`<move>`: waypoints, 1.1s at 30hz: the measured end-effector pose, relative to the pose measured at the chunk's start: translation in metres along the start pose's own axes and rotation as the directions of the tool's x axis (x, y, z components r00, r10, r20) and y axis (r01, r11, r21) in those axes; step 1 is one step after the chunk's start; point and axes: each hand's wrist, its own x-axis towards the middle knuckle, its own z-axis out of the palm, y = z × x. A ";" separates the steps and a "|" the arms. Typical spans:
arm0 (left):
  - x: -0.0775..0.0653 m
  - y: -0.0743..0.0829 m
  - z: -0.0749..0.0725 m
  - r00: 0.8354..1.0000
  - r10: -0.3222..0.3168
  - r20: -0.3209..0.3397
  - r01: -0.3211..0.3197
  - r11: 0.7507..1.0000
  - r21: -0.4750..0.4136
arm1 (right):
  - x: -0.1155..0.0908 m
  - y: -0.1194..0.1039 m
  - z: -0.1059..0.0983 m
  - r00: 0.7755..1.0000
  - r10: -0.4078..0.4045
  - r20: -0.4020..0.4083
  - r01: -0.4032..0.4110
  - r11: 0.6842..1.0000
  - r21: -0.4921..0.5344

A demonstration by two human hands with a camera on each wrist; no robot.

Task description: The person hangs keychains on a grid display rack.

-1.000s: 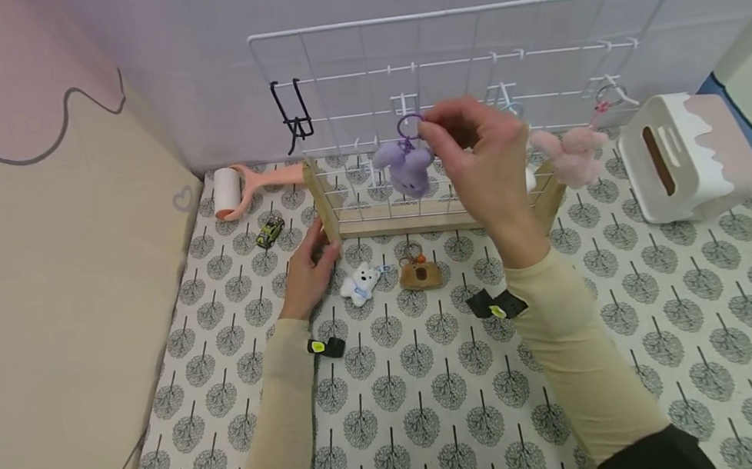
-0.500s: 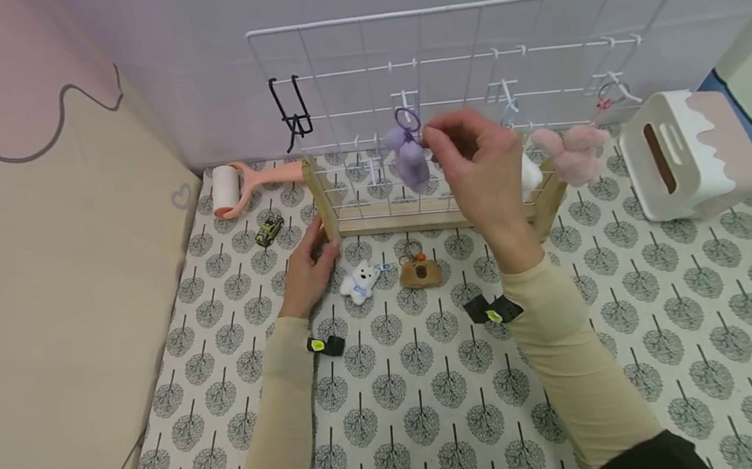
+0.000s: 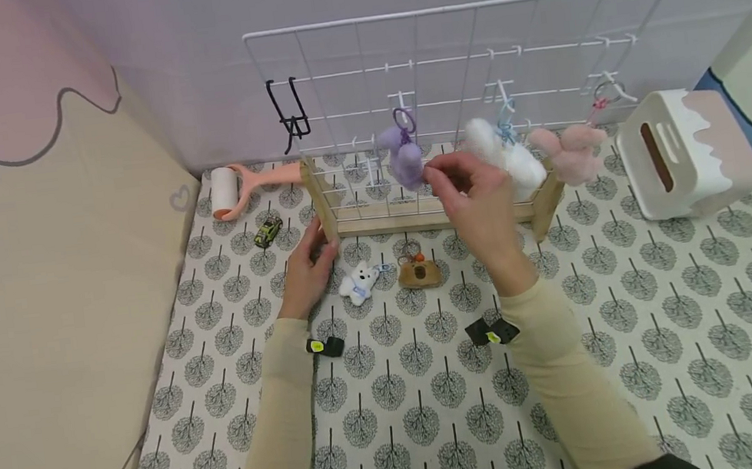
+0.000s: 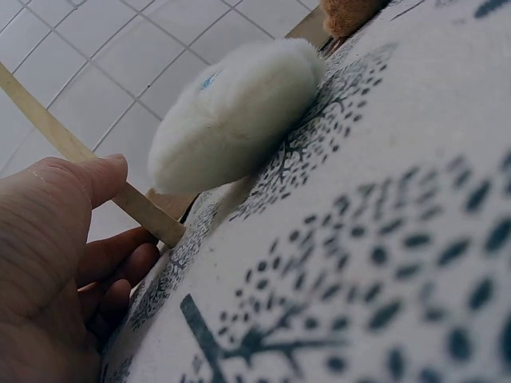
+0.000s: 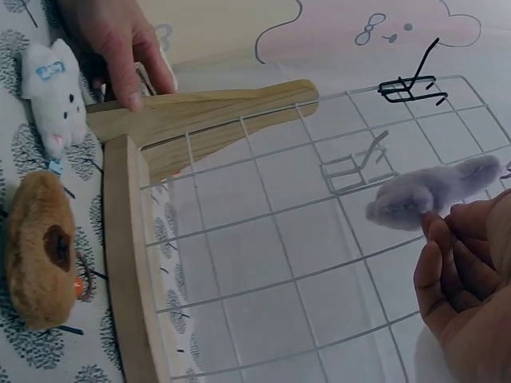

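Apparently for straightening, the purple plush keychain (image 3: 406, 163) hanging on the wire grid (image 3: 458, 8) is being pinched by the right hand (image 3: 481, 203), while the wooden support (image 3: 321, 198) is being gripped by the left hand (image 3: 306, 273), gentle release seemingly being needed next.

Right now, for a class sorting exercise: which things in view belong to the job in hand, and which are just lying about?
Part of the job:
purple plush, pinched by the right hand
rack, held by the left hand
white plush and pink plush, hanging there
bear and brown plush, on the cloth, probably

Lying about, apparently:
roller
toy car
box
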 end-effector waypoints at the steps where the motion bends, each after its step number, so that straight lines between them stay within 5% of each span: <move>1: 0.000 0.000 0.000 1.000 -0.002 0.000 0.002 1.000 -0.003 | -0.002 0.004 0.001 1.000 0.002 0.006 -0.002 1.000 -0.011; 12: 0.001 -0.002 0.000 1.000 -0.021 0.004 0.021 1.000 -0.012 | -0.025 0.072 0.020 0.985 0.114 0.132 -0.100 0.989 -0.107; 20: 0.000 -0.005 0.001 1.000 0.019 0.007 -0.019 1.000 -0.022 | -0.042 0.120 0.034 0.927 0.282 0.246 -0.243 0.954 -0.176; 24: 0.001 -0.005 0.000 1.000 0.017 0.007 -0.017 1.000 -0.002 | -0.045 0.131 0.037 0.912 0.301 0.278 -0.257 0.949 -0.183; 33: 0.001 -0.003 0.000 1.000 0.003 0.001 -0.003 1.000 -0.013 | -0.046 0.139 0.041 0.916 0.267 0.298 -0.198 0.950 -0.242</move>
